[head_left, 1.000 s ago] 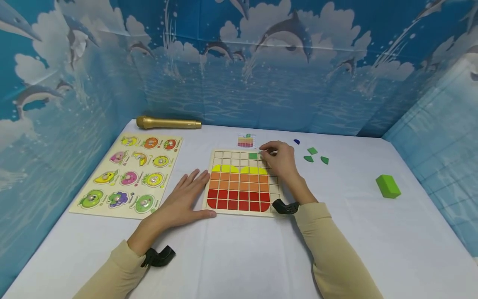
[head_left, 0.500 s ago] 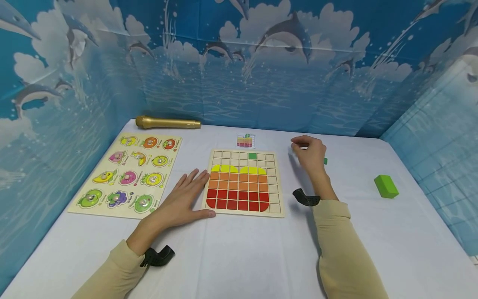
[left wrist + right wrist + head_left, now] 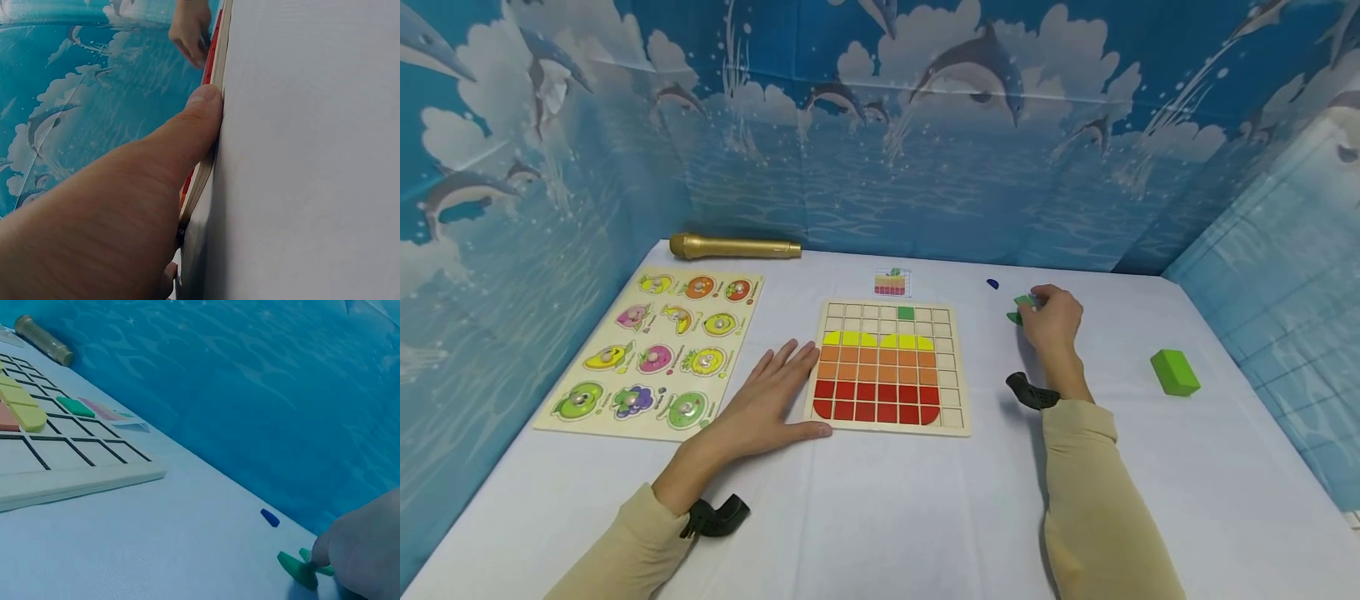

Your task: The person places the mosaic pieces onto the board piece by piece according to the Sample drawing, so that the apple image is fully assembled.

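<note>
A square wooden grid board [image 3: 955,375] lies mid-table, with red, orange and yellow tiles in rows and one green square tile [image 3: 906,313] near its top. My left hand [image 3: 767,408] rests at the board's left edge, fingers spread; in the left wrist view its thumb [image 3: 203,103] touches the board's side. To the right of the board, my right hand [image 3: 1054,321] has its fingers curled at the loose green tiles. In the right wrist view, its fingertips seem to pinch a tilted curved green tile [image 3: 297,570]. The hand partly hides the other green tiles.
A small printed picture card [image 3: 892,283] lies behind the board. A dark blue half-round tile [image 3: 992,284] sits behind the green ones. Farther right stands a green block [image 3: 1176,372]. At left are a fruit puzzle board [image 3: 647,417] and a gold microphone [image 3: 733,247].
My right hand has left the board's upper right corner and moved right to the green tiles. It passed over the blue tile, which shows again. My left hand stays in place.
</note>
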### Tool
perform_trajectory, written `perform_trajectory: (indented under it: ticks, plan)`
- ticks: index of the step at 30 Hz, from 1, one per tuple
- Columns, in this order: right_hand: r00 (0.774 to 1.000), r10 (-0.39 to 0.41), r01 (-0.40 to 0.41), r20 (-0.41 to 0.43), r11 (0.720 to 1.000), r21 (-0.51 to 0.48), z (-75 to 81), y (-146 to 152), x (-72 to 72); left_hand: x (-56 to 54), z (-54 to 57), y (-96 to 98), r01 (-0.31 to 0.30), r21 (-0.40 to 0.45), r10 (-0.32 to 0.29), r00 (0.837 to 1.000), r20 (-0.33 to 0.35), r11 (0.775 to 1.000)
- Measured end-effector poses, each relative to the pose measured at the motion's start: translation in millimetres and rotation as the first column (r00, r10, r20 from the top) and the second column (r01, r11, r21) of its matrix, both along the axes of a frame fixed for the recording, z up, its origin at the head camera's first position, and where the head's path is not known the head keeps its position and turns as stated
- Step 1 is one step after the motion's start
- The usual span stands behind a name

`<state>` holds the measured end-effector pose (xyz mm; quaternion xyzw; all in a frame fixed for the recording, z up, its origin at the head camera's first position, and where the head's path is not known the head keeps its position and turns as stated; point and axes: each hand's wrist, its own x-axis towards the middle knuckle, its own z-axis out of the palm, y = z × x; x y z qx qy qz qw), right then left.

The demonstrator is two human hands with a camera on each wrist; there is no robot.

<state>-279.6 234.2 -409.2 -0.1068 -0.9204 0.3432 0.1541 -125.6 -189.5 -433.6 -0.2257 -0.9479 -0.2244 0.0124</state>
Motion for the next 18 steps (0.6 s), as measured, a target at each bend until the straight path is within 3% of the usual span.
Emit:
perform_trajectory:
  ticks: [18]
  plan:
    - [0.999,0.001,-0.001,-0.045,1.000,0.004,-9.0,6.2,-3.3,-0.1,-0.4,-0.2,-0.003,0.002,0.003,1.000,0.007,1.000]
